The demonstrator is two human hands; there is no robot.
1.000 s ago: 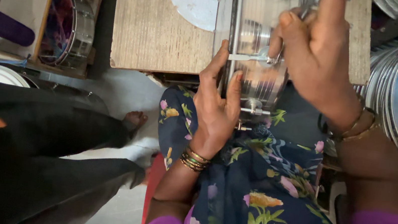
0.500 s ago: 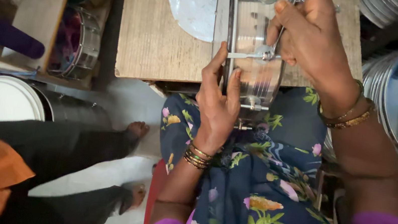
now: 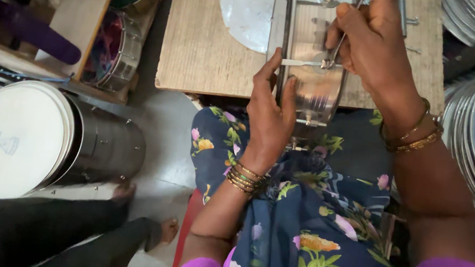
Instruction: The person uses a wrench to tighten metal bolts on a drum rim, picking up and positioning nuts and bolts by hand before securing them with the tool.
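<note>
Your left hand [image 3: 270,116] reaches up, fingers curled around the side of the shiny round metal drum shell [image 3: 311,70]. Your right hand [image 3: 372,44] bends over its top, pinching a thin metal hook [image 3: 338,40]. The wooden table [image 3: 210,58] lies under both.

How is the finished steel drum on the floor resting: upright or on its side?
On its side: the steel drum has its white drumhead facing sideways.

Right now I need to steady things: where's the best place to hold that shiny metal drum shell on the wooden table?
Probably the near curved wall of the metal drum shell, from the left, where the left hand already cups it. The right hand works a thin tool at the tension hardware on top, so that side is occupied.
</note>
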